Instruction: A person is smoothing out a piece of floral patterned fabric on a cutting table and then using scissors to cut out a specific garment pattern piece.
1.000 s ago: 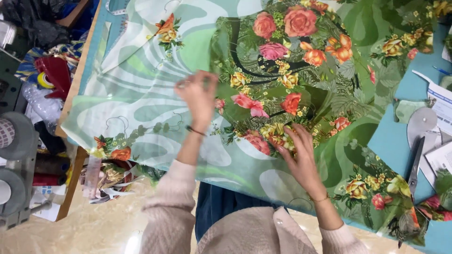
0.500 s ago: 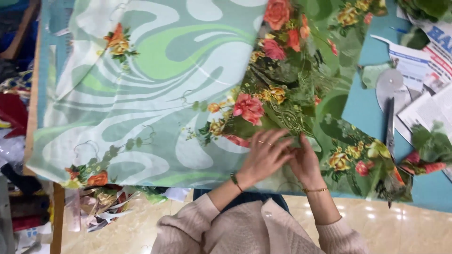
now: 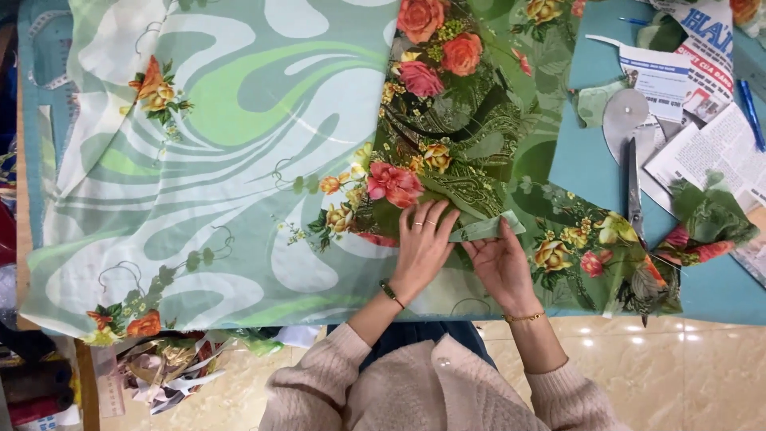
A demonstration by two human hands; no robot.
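One floral cloth (image 3: pixel 239 160) covers the tabletop (image 3: pixel 586 164), with two hands on it: the left hand (image 3: pixel 423 247) and the right hand (image 3: pixel 503 267). Beside them lie one pair of scissors (image 3: pixel 633 187), one blue pen (image 3: pixel 750 112), one grey disc (image 3: pixel 625 116) and one loose cloth scrap (image 3: pixel 710 219). The left hand wears two rings (image 3: pixel 424 224), and each wrist carries one bracelet (image 3: pixel 391 294).

left hand (image 3: pixel 421 249) flat on floral fabric (image 3: pixel 239 160), right hand (image 3: pixel 501 267) pinching folded edge (image 3: pixel 487 229)

Floral fabric (image 3: pixel 239 160) runs off the top edge at twelve o'clock, so its full spread can't be seen. The left hand (image 3: pixel 420 249) covers the cloth under its palm. The scissors (image 3: pixel 633 187) at three o'clock lose their handles under fabric. Newspaper sheets (image 3: pixel 718 152) are cut off at the right edge. Scraps (image 3: pixel 159 371) at seven o'clock are too jumbled to identify.
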